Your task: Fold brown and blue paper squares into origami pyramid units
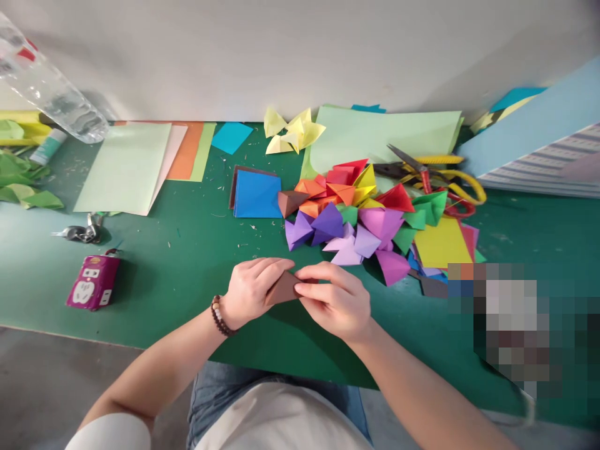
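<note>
Between my two hands is a folded piece of brown paper (284, 288), held above the front of the green table. My left hand (255, 287) is closed on its left side, the thumb out of sight. Thumb and forefinger of my right hand (335, 297) pinch its right corner. Just beyond my hands lies a heap of folded paper shapes in purple (328, 223), lilac (359, 244), orange, red (396, 198), yellow and green. A brown folded piece (291, 203) rests at the heap's left edge, touching a stack of blue square sheets (257, 194).
Scissors (422, 165) with yellow and red handles lie behind the heap. Pale green sheets (126, 165) and a plastic bottle (60, 87) are at the back left. A purple drink carton (94, 281) and keys (84, 231) sit left. A blurred patch covers the right.
</note>
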Demonstrator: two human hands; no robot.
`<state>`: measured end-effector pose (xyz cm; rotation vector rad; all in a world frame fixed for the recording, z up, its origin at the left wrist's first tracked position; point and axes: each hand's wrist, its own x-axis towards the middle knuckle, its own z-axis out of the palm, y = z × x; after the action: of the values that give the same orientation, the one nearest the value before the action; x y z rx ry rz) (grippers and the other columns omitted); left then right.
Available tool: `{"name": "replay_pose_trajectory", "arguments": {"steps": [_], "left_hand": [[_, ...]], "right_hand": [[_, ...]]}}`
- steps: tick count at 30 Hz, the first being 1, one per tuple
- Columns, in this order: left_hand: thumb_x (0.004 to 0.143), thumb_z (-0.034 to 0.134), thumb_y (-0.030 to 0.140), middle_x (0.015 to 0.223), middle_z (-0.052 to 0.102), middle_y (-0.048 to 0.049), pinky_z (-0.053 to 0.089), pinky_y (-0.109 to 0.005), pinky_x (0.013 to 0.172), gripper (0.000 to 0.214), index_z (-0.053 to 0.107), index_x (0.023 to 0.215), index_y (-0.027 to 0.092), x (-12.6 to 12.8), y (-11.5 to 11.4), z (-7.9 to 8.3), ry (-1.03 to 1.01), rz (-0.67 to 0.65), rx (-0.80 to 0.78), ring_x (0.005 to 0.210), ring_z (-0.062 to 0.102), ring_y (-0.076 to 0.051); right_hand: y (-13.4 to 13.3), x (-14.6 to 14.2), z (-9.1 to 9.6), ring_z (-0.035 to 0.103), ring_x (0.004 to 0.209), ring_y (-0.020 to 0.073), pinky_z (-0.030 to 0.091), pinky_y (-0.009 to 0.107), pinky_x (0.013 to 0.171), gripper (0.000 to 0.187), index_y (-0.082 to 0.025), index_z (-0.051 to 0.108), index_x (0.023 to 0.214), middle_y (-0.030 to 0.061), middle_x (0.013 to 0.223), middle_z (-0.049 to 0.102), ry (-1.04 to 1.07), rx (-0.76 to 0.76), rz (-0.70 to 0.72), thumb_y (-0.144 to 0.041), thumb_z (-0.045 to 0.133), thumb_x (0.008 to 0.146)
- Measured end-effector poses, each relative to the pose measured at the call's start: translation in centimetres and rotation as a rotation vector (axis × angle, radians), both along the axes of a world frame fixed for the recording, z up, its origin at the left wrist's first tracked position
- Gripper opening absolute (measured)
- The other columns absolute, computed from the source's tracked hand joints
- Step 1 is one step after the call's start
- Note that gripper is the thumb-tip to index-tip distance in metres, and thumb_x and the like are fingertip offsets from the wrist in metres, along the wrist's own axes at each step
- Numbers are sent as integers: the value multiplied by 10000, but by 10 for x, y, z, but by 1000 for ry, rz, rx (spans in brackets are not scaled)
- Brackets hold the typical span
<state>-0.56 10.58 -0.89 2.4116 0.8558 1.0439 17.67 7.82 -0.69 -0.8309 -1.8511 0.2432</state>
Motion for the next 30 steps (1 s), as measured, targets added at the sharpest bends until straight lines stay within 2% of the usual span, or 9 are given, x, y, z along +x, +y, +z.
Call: {"name": "replay_pose_trajectory", "arguments": {"steps": [6,10,12,15,18,21,24,30], "left_hand": [[938,528,319,980,735,-82,567,-297,772,233,590,1114,180,0,-1,-1,-41,-13,-61,873,718,-194],[947,481,253,972,740,-55,569,-276,737,256,578,1178,199,3,-1,-2,-24,17,-166,855,722,-177],[934,538,293,1022,738,-61,571,-262,731,320,558,1241,209,6,-1,-2,-40,45,-217,878,722,-177],[868,646,317,1113,719,-84,576,-254,741,448,545,1288,198,10,-1,1,-105,75,-299,893,719,-182],[900,559,244,968,742,-62,568,-223,651,375,565,1268,168,12,-1,5,-146,75,-475,698,708,-133],[961,426,239,720,704,-14,512,-180,525,260,658,1039,150,12,-2,8,-122,70,-669,518,637,-88],[980,390,275,628,665,-10,479,-170,490,358,615,731,149,10,-2,7,-104,84,-773,486,617,-83],[969,407,294,550,641,7,451,-167,457,384,530,630,163,9,-1,8,-89,113,-868,421,590,-77]], "right_hand": [[-1,-3,2,663,740,151,580,279,607,268,-214,606,935,70,896,676,23,-8,-7,6,637,784],[0,-4,5,686,779,153,592,272,631,261,-218,621,905,54,882,689,85,-59,-90,14,625,788],[0,-2,4,693,783,156,597,273,627,242,-221,627,878,47,881,696,107,-87,-136,6,632,793],[1,0,1,696,788,174,610,319,663,204,-230,637,849,34,864,699,163,-178,-192,-31,640,804],[2,-1,-4,686,753,177,604,315,616,142,-232,640,848,25,846,682,318,-339,-207,-94,648,816],[2,-2,-7,653,614,141,578,276,529,63,-223,626,859,16,810,659,413,-513,-179,-168,648,839],[1,-4,-6,639,562,134,560,265,506,52,-220,616,861,4,744,658,367,-560,-189,-222,664,841],[1,-4,-2,616,500,130,502,246,444,89,-218,604,789,-15,625,647,257,-559,-246,-257,664,842]]}}
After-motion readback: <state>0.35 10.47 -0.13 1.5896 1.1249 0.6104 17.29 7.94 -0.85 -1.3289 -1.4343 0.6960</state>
